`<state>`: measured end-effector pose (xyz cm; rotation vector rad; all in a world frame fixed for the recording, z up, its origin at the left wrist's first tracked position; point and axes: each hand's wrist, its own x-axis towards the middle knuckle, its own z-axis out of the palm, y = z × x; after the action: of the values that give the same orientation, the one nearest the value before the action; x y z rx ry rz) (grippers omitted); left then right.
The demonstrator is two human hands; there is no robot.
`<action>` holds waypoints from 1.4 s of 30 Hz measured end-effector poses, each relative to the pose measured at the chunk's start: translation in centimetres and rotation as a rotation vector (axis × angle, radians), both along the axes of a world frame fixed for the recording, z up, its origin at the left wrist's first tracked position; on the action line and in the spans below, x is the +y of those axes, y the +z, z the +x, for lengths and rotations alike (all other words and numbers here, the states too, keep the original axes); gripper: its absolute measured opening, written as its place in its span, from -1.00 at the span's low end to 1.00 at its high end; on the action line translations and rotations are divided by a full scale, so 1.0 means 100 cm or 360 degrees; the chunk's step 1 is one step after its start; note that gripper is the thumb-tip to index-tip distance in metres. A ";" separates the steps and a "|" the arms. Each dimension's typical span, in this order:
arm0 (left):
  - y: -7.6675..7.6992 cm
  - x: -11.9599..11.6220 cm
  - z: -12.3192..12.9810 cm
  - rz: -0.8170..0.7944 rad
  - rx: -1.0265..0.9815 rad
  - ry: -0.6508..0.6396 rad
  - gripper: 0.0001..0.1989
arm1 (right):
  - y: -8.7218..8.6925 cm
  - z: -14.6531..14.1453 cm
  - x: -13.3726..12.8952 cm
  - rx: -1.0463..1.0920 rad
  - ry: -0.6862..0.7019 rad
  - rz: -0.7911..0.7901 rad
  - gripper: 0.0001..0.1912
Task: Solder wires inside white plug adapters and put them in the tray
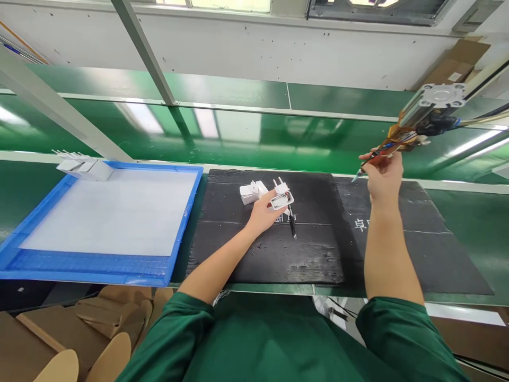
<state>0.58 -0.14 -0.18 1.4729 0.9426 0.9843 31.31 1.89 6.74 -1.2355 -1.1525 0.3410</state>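
I see the white two-pin adapter housing [281, 201] in the left hand [262, 213], its open side facing up toward me, small parts showing inside, prongs pointing away. In the right hand [385, 172] I make out a slim, pen-like tool [360, 171], its pale-blue tip slanting down and left, well apart from the housing.

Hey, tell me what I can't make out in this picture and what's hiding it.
All in the head view:
Black tool: upper end hidden behind the white casing in the left hand.
Small parts inside the casing: too small to tell apart.
Pointed tool: grip covered by the right hand.
Brown cardboard pieces: cut off by the lower edge.
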 end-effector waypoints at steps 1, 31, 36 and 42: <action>0.000 0.000 0.000 -0.0044 0.0061 0.0023 -0.50 | 0.003 -0.011 -0.001 -0.0004 0.0070 -0.0006 -0.70; 0.007 -0.002 0.000 0.0238 0.0225 0.0147 -0.60 | 0.025 -0.164 -0.042 0.0060 0.1013 0.0169 -0.66; 0.009 -0.003 0.000 0.0214 0.0245 0.0138 -0.61 | 0.025 -0.164 -0.043 -0.0001 0.1033 0.0165 -0.58; 0.010 -0.002 0.000 0.0125 0.0462 0.0181 -0.58 | 0.028 -0.166 -0.047 0.0031 0.1081 0.0161 -0.54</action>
<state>0.57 -0.30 0.85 1.6737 1.2188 0.9118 14.73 -2.83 9.53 -0.7193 -1.5341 0.7858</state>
